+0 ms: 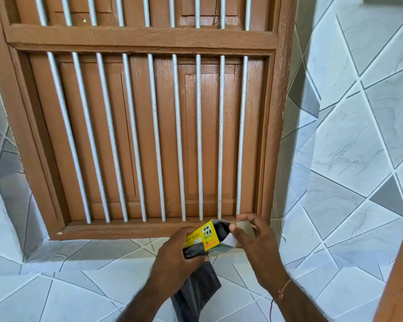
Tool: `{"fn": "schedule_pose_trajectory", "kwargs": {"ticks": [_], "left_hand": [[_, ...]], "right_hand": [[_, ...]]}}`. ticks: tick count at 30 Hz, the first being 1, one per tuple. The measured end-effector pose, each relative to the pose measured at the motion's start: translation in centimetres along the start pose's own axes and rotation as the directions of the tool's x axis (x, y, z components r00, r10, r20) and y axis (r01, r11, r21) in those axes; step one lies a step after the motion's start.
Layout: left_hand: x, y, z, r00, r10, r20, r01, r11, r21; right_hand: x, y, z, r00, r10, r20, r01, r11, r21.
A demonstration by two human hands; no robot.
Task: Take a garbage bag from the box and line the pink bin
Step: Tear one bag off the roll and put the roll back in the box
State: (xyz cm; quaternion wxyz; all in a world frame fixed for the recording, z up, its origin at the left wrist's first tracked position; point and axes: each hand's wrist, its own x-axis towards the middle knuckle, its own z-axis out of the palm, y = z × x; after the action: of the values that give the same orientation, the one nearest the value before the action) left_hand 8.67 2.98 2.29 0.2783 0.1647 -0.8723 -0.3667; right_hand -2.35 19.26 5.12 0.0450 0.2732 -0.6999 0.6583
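A small yellow garbage bag box [207,235] is held at the bottom centre, its open end pointing right with dark bag material showing inside. My left hand [175,256] grips the box together with a folded black garbage bag [196,291] that hangs down below it. My right hand [254,240] pinches the pale open flap of the box at its right end. The pink bin is not in view.
A brown wooden window frame [140,38] with white vertical bars [177,135] fills the wall ahead. A tiled ledge [68,287] runs below it, and tiled walls [358,135] stand on both sides. A brown wooden edge [400,275] shows at the far right.
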Motion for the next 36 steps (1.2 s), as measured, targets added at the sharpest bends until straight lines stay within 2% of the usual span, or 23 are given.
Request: {"fn": "schedule_pose_trajectory", "kwargs": {"ticks": [2, 6, 10, 12, 15, 17, 18, 23, 29, 34, 36], "left_hand": [[0.1, -0.1, 0.0, 1.000, 0.000, -0.008, 0.000, 1.000, 0.007], [0.3, -0.2, -0.1, 1.000, -0.009, -0.013, 0.010, 1.000, 0.027], [0.3, -0.3, -0.2, 1.000, -0.008, -0.006, 0.008, 1.000, 0.022], [0.5, -0.3, -0.1, 1.000, -0.007, -0.014, 0.007, 1.000, 0.012], [0.7, -0.2, -0.1, 1.000, -0.002, -0.019, 0.002, 1.000, -0.008], [0.9, -0.1, -0.1, 1.000, 0.002, -0.019, -0.002, 1.000, -0.012], [0.9, 0.0, -0.1, 1.000, 0.000, -0.023, 0.000, 1.000, -0.012], [1.0, -0.1, -0.4, 0.999, -0.003, -0.043, 0.002, 1.000, -0.024], [0.8, 0.4, 0.0, 0.999, 0.037, 0.003, -0.037, 0.999, -0.006], [0.9, 0.5, 0.4, 1.000, 0.025, -0.008, -0.025, 1.000, 0.002], [1.1, 0.5, 0.4, 0.999, 0.028, -0.022, -0.027, 1.000, 0.010]], "right_hand": [[0.3, 0.0, -0.1, 0.999, -0.041, -0.004, 0.041, 0.998, -0.041], [0.9, -0.3, -0.4, 0.981, -0.006, 0.195, 0.049, 0.975, -0.216], [0.9, -0.7, -0.7, 0.970, 0.024, 0.242, 0.013, 0.989, -0.150], [0.8, -0.8, -0.6, 0.984, 0.010, 0.179, 0.005, 0.997, -0.081], [0.2, -1.2, 0.2, 0.996, 0.060, -0.069, -0.052, 0.992, 0.112], [-0.5, -1.5, 0.8, 0.981, 0.014, -0.193, 0.010, 0.993, 0.120], [-0.7, -1.4, 1.1, 0.978, -0.020, -0.206, 0.041, 0.994, 0.098], [-0.8, -0.5, 1.3, 0.999, -0.008, -0.033, 0.013, 0.990, 0.141], [-0.3, -0.5, 1.4, 0.994, 0.012, -0.106, 0.004, 0.988, 0.155], [-1.0, -0.4, 1.7, 0.976, -0.199, -0.084, 0.192, 0.977, -0.091], [-1.3, 0.0, 1.9, 0.965, -0.254, -0.068, 0.245, 0.962, -0.119]]}}
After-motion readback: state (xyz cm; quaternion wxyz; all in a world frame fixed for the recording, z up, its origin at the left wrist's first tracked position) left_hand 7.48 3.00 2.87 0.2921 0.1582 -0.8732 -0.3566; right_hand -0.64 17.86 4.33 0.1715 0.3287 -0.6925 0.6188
